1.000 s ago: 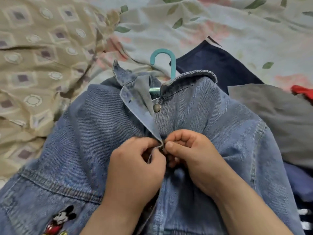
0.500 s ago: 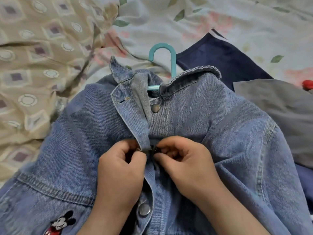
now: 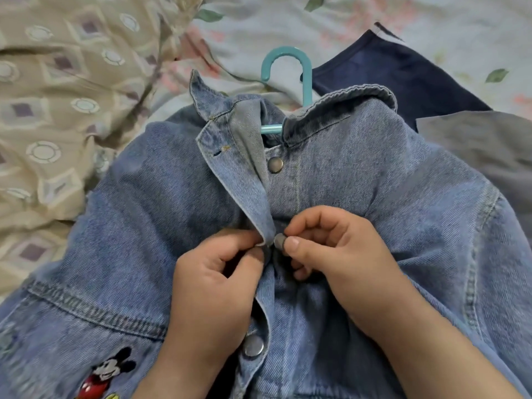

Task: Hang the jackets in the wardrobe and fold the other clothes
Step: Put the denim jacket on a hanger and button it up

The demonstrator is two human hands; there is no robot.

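A light blue denim jacket (image 3: 144, 226) with a cartoon mouse patch lies on the bed, hung on a teal plastic hanger (image 3: 288, 70) whose hook sticks out above the collar. My left hand (image 3: 213, 286) pinches the edge of the left front placket near its buttonhole. My right hand (image 3: 339, 254) pinches a metal button (image 3: 279, 241) on the right front between thumb and forefinger. One button (image 3: 275, 164) near the collar is undone. A lower button (image 3: 253, 345) is fastened.
A navy garment (image 3: 388, 79) and a grey garment (image 3: 475, 145) lie at the right beside the jacket. A beige patterned blanket (image 3: 57, 96) is bunched at the left on the floral bedsheet (image 3: 374, 12).
The camera has come closer. My right thumb and forefinger have brought the metal button into view at the placket edge. The lower button became visible as my left hand shifted.
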